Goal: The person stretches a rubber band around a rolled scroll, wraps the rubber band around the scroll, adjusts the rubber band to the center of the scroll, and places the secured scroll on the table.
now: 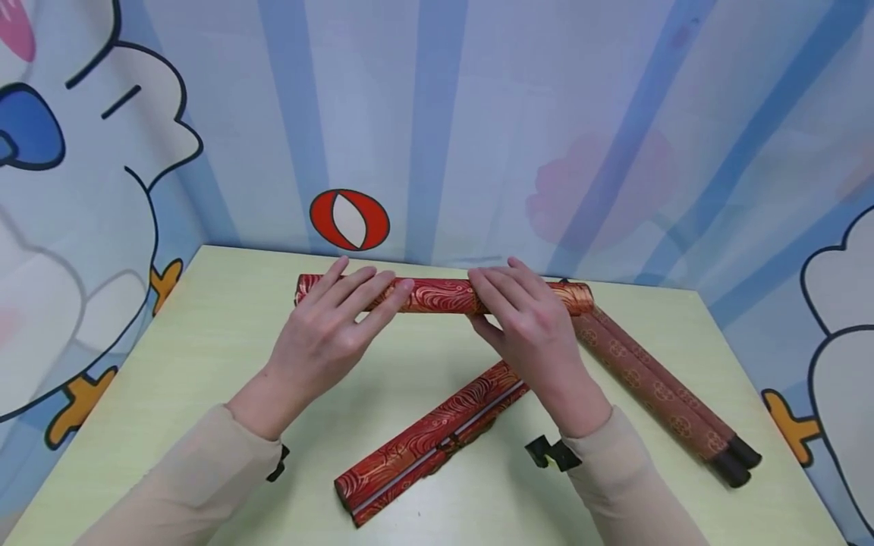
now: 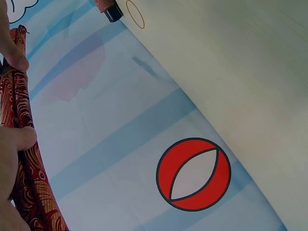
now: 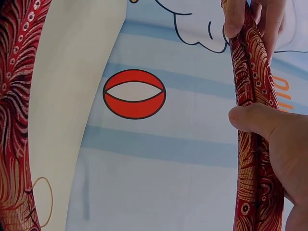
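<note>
Both hands hold a long red roll of gold-patterned brocade (image 1: pixel 437 296) level over the far part of the table. My left hand (image 1: pixel 334 334) grips it left of centre, fingers over the top; my right hand (image 1: pixel 532 326) grips it toward the right end. In the right wrist view, the right thumb (image 3: pixel 255 118) presses along a lengthwise seam of the roll (image 3: pixel 248 159). The left wrist view shows both thumbs on the roll (image 2: pixel 36 168). Below lies a second red brocade piece (image 1: pixel 430 440), folded long with a pale strip along it, its upper end hidden behind the right hand.
At the right, two brown patterned tubes (image 1: pixel 655 387) with black ends lie side by side, slanting toward the near right corner of the pale table (image 1: pixel 273 485). A blue-striped printed cloth (image 1: pixel 451 136) stands behind the table. Black pieces (image 1: pixel 553 453) sit by the wrists.
</note>
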`<state>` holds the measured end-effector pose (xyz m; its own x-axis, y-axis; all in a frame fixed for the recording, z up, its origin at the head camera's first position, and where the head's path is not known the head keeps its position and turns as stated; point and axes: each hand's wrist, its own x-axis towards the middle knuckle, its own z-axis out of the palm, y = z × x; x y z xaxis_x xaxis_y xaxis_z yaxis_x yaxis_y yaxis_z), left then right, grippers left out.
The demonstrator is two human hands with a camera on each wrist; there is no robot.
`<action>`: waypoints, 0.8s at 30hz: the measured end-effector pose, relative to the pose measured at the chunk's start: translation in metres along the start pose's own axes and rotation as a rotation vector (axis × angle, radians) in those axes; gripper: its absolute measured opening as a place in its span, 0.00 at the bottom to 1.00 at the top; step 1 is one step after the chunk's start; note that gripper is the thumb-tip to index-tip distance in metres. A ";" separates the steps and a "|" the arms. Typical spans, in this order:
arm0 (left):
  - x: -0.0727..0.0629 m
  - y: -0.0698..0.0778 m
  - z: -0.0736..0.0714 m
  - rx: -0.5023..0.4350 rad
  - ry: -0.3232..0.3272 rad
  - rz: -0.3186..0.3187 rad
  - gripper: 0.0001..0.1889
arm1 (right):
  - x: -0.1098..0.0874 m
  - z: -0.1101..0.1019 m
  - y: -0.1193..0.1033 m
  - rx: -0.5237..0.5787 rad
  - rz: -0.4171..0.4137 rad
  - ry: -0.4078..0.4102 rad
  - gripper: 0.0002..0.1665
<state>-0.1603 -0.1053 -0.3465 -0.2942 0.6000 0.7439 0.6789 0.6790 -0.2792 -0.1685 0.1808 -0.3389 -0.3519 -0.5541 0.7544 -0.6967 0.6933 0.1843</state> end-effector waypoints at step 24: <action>0.001 0.001 -0.001 -0.005 -0.020 -0.010 0.33 | 0.003 0.003 0.001 0.003 0.005 -0.002 0.38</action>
<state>-0.1593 -0.1046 -0.3451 -0.3143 0.6021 0.7339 0.6796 0.6825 -0.2689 -0.1720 0.1780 -0.3388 -0.3567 -0.5518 0.7538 -0.6971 0.6944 0.1784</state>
